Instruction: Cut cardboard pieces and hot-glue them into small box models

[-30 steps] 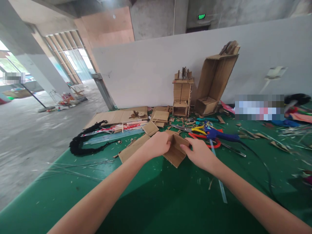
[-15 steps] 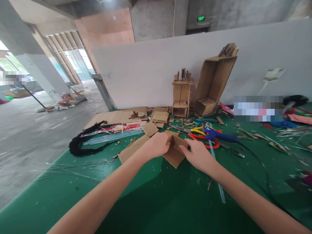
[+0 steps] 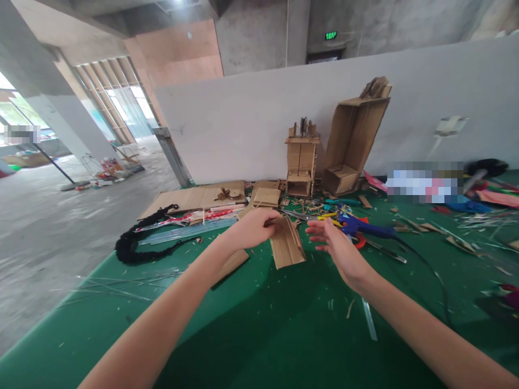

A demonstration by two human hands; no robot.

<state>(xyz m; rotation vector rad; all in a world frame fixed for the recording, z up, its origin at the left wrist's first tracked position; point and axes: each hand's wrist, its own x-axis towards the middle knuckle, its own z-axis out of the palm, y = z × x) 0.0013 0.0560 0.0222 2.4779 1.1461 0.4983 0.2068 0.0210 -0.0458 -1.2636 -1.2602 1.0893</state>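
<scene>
My left hand point(image 3: 259, 227) grips a small folded cardboard piece point(image 3: 287, 246) by its upper left edge, just above the green table. Apart from it on the right, my right hand point(image 3: 330, 237) is open, with its fingers stretched toward the piece. A blue glue gun point(image 3: 368, 226) lies beyond the right hand, near yellow-handled pliers point(image 3: 330, 216) and a partly hidden red-handled tool point(image 3: 360, 241). Under my left forearm rests a flat cardboard sheet point(image 3: 231, 267), partly covered.
Two cardboard structures, one small point(image 3: 302, 162) and one tall point(image 3: 352, 143), stand by the white partition point(image 3: 235, 129). Black yarn point(image 3: 133, 243) and clear sticks point(image 3: 190, 231) lie left. A cable point(image 3: 430, 270) crosses the green table point(image 3: 259, 335) at right.
My right hand has let go of the cardboard piece and opened beside it. The piece has turned in my left hand.
</scene>
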